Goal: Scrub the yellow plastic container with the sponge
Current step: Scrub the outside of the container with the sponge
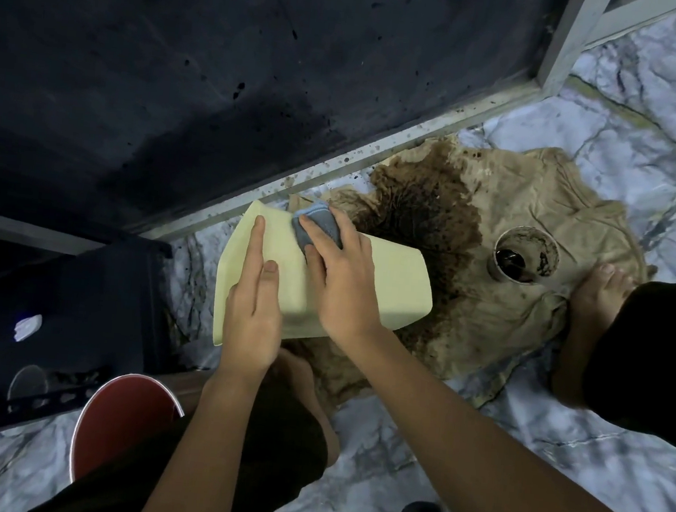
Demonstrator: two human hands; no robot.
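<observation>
The yellow plastic container [391, 285] lies tipped on its side, held above a stained cloth on the floor. My left hand [254, 309] grips its near left edge, with two fingers stretched flat along its upper side. My right hand [337, 272] presses a grey-blue sponge [317, 223] against the container's far upper part; most of the sponge is hidden under my fingers.
A beige cloth [536, 242] with a dark brown wet stain covers the marble floor [556, 462]. On it stands a dirty paper cup [525, 255]. My bare foot [597, 293] rests on the cloth's right edge. A red stool seat [123, 412] and a black crate [52, 331] sit at left, a dark wall [223, 59] behind.
</observation>
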